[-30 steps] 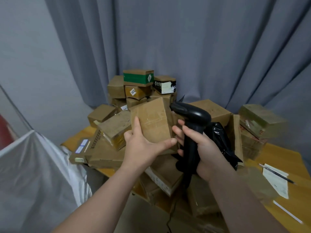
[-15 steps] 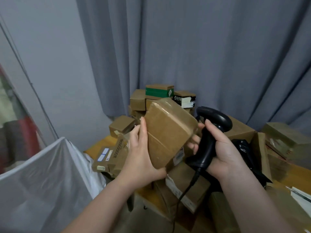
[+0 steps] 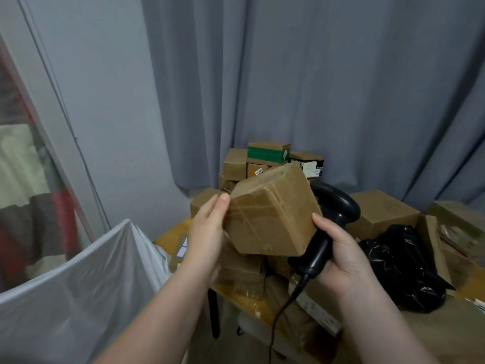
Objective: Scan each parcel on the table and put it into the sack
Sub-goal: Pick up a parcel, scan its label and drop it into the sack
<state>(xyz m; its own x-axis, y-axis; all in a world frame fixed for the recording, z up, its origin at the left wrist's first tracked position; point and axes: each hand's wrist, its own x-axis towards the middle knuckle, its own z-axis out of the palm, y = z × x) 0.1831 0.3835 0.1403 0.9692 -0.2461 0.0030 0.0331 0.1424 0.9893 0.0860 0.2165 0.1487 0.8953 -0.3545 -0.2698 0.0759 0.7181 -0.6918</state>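
Note:
A taped brown cardboard parcel [image 3: 273,214] is held up tilted in front of the pile. My left hand [image 3: 207,232] grips its left side, fingers behind it. My right hand [image 3: 338,248] holds a black corded barcode scanner [image 3: 328,227] by the handle, and its thumb touches the parcel's right edge. The scanner's head sits just behind the parcel. A white sack [image 3: 73,285] stands open at lower left. No label shows on the parcel's visible faces.
Several brown parcels [image 3: 262,164] are stacked at the back of the wooden table [image 3: 170,235]. More boxes [image 3: 380,211] and a black plastic bag [image 3: 401,266] lie to the right. A grey curtain [image 3: 315,88] hangs behind. Boxes sit under the table edge.
Both hands have lifted and turned the parcel, so a different face now points at me. My view has swung left and up, bringing the sack closer to centre.

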